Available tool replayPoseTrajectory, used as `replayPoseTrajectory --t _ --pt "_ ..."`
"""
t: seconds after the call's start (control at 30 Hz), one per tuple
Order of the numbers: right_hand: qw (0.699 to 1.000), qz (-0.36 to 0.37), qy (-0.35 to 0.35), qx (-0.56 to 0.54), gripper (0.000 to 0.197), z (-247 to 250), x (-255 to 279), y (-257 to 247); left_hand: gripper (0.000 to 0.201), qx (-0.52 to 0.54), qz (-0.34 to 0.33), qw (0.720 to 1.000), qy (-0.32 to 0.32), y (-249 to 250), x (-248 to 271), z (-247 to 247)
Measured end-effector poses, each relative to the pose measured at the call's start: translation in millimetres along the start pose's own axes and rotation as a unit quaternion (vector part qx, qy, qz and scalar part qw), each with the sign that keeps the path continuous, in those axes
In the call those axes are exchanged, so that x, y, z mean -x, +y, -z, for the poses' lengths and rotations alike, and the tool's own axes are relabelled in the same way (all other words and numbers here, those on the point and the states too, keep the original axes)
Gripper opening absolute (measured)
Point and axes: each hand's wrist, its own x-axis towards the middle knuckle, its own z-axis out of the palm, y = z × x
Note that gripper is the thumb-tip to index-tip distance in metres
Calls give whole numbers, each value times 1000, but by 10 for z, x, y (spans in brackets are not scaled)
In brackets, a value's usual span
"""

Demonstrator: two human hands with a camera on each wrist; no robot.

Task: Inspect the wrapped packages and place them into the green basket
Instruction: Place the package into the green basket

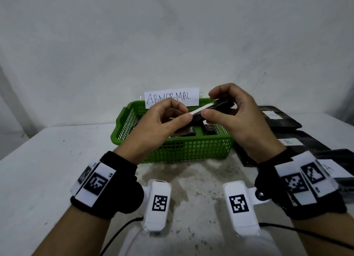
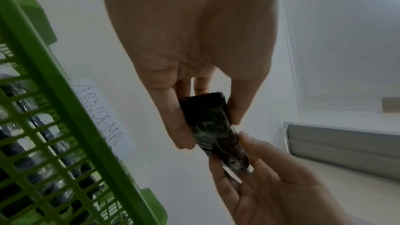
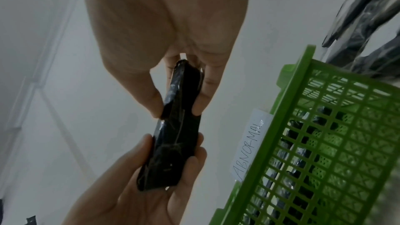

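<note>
A black package wrapped in clear film [image 1: 214,108] [image 2: 213,129] [image 3: 179,126] is held above the green basket [image 1: 183,148], gripped at both ends. My left hand [image 1: 168,118] [image 2: 194,40] pinches its near end between thumb and fingers. My right hand [image 1: 229,110] [image 3: 164,23] pinches the far end the same way. A white label strip shows along the package's top edge in the head view. Several wrapped black packages [image 1: 189,131] lie inside the basket. The basket [image 2: 54,109] [image 3: 324,126] also appears in both wrist views.
A paper sign reading ABNORMAL [image 1: 171,98] stands at the basket's back rim. To the right lie flat black wrapped packages with white labels [image 1: 283,118]. A white table [image 1: 47,169] carries everything; a grey wall stands behind it.
</note>
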Motion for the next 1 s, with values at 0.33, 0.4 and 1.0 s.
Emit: replayPoseTrajectory --t 0.33,0.4,1.0 --pt "991 -88 48 -91 35 -45 -54 160 38 88 75 990 -79 46 30 -46" --pt "984 -128 32 -116 24 -35 -60 165 49 204 102 970 -84 90 35 -46" --pt "973 -153 -120 -125 52 -10 -9 120 54 325 106 934 -99 73 38 -29"
